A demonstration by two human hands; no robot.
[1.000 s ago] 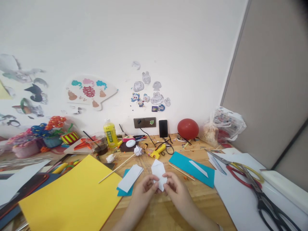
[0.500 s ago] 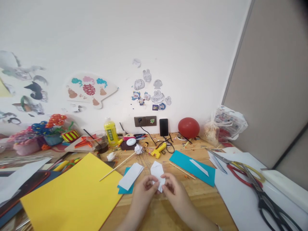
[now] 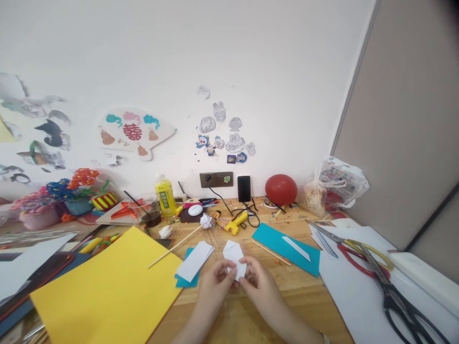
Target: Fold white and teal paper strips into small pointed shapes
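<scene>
At the near middle of the wooden table, we hold a folded white paper (its peaked end points far): our left hand pinches its left edge, our right hand its right, fingers curled closed on it.

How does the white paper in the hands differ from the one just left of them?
The held paper is pinched by the left hand and right hand; the lying paper rests on blue paper. The held paper's far end looks angled and creased; the lying paper looks rectangular. Both are white.
</scene>
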